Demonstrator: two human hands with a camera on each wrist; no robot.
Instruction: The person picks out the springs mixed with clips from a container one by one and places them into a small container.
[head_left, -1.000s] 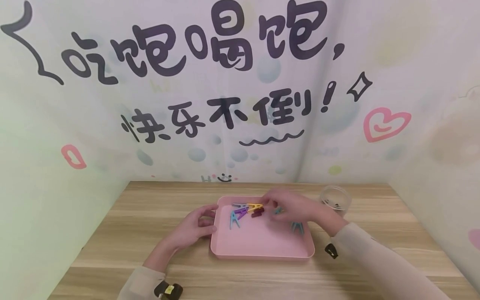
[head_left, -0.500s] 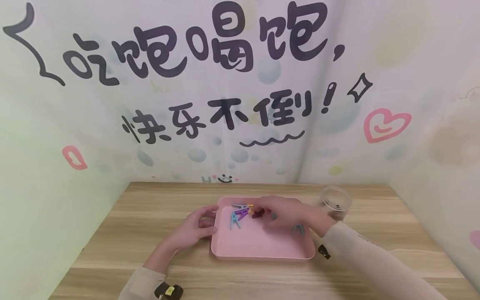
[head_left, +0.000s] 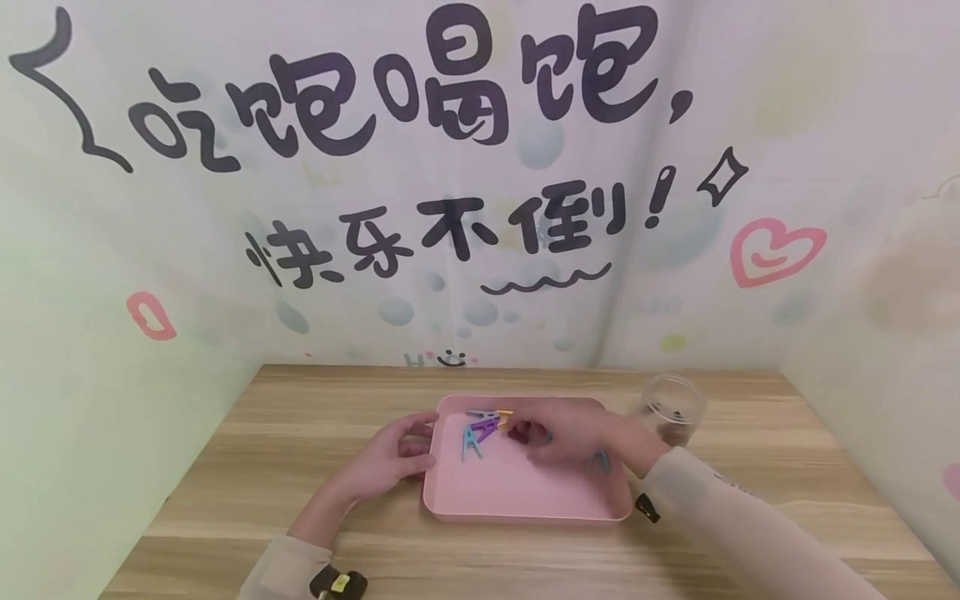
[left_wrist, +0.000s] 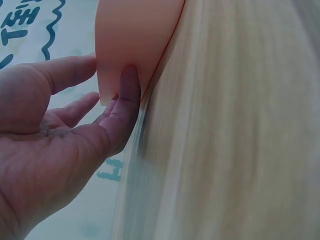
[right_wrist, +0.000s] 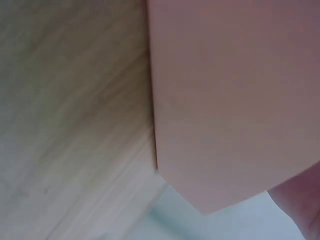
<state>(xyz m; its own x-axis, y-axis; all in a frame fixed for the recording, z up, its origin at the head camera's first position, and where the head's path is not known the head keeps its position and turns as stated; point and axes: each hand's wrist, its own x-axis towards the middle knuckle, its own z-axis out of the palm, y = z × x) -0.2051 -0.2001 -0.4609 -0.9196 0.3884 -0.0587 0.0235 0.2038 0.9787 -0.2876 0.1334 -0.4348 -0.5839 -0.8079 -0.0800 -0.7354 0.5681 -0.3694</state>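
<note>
A pink tray (head_left: 525, 500) lies on the wooden table. My left hand (head_left: 378, 458) touches its left side from outside, thumb and fingertips against the wall (left_wrist: 135, 35). Over the tray's upper middle, my right hand (head_left: 573, 429) reaches down with curled fingers around a dark red clothespin (head_left: 518, 432), mostly hidden by them. Just left of those fingertips lie a purple clothespin (head_left: 486, 428), a partly covered yellow one, a grey-blue one and a light blue clothespin (head_left: 471, 445). Another blue clothespin (head_left: 602, 460) shows below the right wrist. The right wrist view has mainly the tray's outer wall (right_wrist: 230, 100).
A clear round tub (head_left: 675, 400) with a few small dark things stands behind the right forearm, past the tray's right side. Wood tabletop (head_left: 300, 417) surrounds the tray. Printed cloth walls (head_left: 360, 325) enclose the back and both sides.
My right hand has moved a little down and left within the tray, onto the dark red clothespin, which lay uncovered a second ago. The left hand stays at the tray's side.
</note>
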